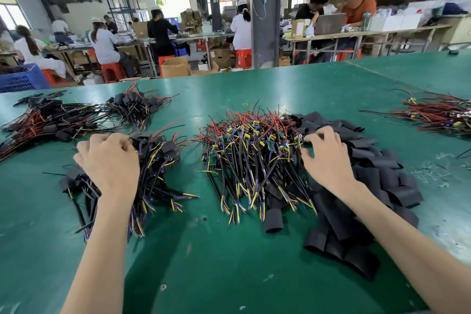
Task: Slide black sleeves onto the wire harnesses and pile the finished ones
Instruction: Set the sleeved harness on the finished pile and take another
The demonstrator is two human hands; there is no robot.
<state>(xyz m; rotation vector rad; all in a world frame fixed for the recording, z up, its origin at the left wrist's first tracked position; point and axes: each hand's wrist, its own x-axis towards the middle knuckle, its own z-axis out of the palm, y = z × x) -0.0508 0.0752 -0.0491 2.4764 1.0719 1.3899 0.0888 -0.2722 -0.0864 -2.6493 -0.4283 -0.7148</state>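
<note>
My left hand [109, 160] curls onto the finished pile [163, 158] at near left, grip unclear, while my right hand [328, 158], fingers spread and empty, hovers where the bare harnesses [254, 150] meet the black sleeves [369, 176], handy for the next pair.

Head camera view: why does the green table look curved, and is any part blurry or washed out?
Head view: the wide-angle lens bends the far edge of the green table; head view: the rear opening is blown out to white; head view: the fingertips of the right hand smear slightly; head view: overhead lights leave a soft sheen on the tabletop.
</note>
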